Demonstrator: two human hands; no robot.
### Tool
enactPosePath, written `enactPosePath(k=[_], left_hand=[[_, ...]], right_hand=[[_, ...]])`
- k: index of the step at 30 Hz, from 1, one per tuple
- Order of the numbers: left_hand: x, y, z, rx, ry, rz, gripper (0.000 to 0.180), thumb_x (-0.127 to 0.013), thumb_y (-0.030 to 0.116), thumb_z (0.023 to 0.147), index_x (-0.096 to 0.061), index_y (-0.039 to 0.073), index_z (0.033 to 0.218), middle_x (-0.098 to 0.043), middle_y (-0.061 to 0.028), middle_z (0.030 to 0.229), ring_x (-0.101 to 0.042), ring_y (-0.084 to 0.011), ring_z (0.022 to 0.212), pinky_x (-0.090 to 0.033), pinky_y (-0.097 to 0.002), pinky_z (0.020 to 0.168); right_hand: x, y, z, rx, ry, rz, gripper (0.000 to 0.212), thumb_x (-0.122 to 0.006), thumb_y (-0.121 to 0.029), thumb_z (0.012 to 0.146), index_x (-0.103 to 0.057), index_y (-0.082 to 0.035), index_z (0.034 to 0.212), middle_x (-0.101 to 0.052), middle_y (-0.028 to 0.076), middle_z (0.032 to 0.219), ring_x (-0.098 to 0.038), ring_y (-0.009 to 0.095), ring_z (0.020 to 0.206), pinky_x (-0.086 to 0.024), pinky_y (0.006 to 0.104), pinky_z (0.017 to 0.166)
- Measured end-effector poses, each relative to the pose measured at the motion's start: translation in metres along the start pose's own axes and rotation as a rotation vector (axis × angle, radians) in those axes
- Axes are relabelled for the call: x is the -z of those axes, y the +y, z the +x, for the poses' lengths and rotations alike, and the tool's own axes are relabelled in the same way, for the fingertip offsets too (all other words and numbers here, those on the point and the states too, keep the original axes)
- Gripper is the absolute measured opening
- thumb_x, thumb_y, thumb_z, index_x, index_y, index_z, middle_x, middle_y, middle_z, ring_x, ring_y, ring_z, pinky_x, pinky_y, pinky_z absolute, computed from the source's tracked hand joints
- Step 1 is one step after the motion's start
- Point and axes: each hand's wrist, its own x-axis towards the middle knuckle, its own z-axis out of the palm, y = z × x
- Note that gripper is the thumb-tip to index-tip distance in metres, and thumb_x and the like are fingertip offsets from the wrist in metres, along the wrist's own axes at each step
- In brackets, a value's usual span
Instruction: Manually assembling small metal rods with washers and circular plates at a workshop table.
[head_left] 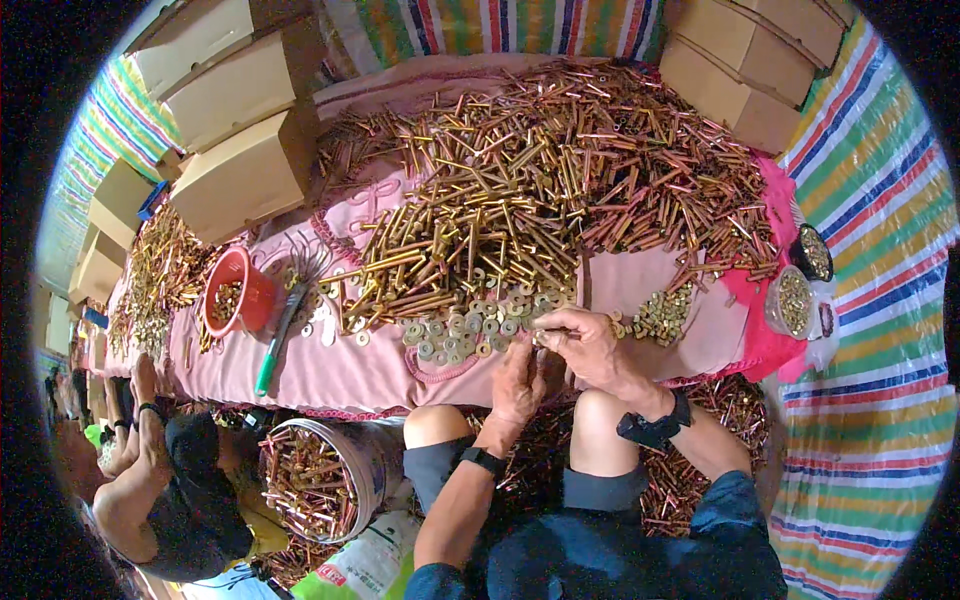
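Just past my knees, at the near edge of the pink cloth, my two hands are close together. My right hand is closed in a pinch, thumb against fingers, on something too small to name. Below it, my left hand has its fingers curled, and what they hold is hidden. Flat round washers lie spread just beyond my hands. Behind them rises a heap of brassy bolts. A small pile of nuts sits to the right of my right hand.
A red bucket and a green-handled rake lie left. Bowls of small parts stand at right. Cardboard boxes are stacked at the back corners. Below the edge is a bucket of bolts; a co-worker sits at left.
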Motion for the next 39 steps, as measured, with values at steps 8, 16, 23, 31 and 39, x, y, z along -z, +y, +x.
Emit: enactPosePath(k=[8,16,23,31,39], left_hand=[[0.003,-0.005,-0.004,0.070,-0.059,-0.007,0.030,-0.064,0.003,0.089,-0.059,0.002,0.118,-0.061,-0.0199,0.090,-0.062,-0.0414,0.082,-0.051,-0.0446,0.068],[0.003,0.003,0.001,0.040,-0.055,-0.063,0.028,-0.062,0.000,0.088,-0.059,0.002,0.116,-0.059,-0.0209,0.092,-0.060,-0.0429,0.085,-0.049,-0.0451,0.070],[0.007,-0.003,-0.003,0.049,-0.099,-0.045,0.029,-0.061,-0.003,0.079,-0.053,0.001,0.107,-0.054,-0.0217,0.092,-0.056,-0.0461,0.085,-0.047,-0.0479,0.069],[0.007,0.001,-0.001,0.114,-0.109,-0.061,0.026,-0.063,-0.003,0.078,-0.051,0.001,0.101,-0.054,-0.0221,0.090,-0.056,-0.0465,0.084,-0.047,-0.0482,0.069],[0.009,-0.001,-0.003,0.070,-0.083,-0.028,0.029,-0.055,-0.002,0.071,-0.056,0.002,0.100,-0.055,-0.0195,0.086,-0.058,-0.0417,0.079,-0.048,-0.0424,0.068]], right_hand=[[-0.007,-0.003,-0.006,0.162,0.054,-0.044,0.022,-0.066,0.006,0.087,-0.071,0.000,0.108,-0.072,0.011,0.107,-0.069,0.018,0.098,-0.055,0.0302,0.087],[-0.001,0.002,0.001,0.291,0.024,-0.121,0.020,-0.071,0.005,0.083,-0.068,-0.001,0.101,-0.070,0.013,0.099,-0.070,0.026,0.090,-0.056,0.0333,0.079],[-0.003,-0.019,-0.001,0.126,0.039,-0.152,0.023,-0.073,-0.007,0.085,-0.068,-0.003,0.107,-0.065,0.014,0.090,-0.067,0.028,0.080,-0.053,0.0364,0.070],[0.000,-0.007,-0.004,0.241,-0.048,-0.262,0.026,-0.073,-0.010,0.087,-0.067,-0.002,0.111,-0.063,0.015,0.090,-0.065,0.028,0.079,-0.052,0.0368,0.070],[-0.004,-0.032,-0.007,0.037,-0.009,-0.144,0.023,-0.074,-0.017,0.086,-0.066,-0.001,0.101,-0.065,0.015,0.089,-0.066,0.030,0.078,-0.053,0.0388,0.069]])
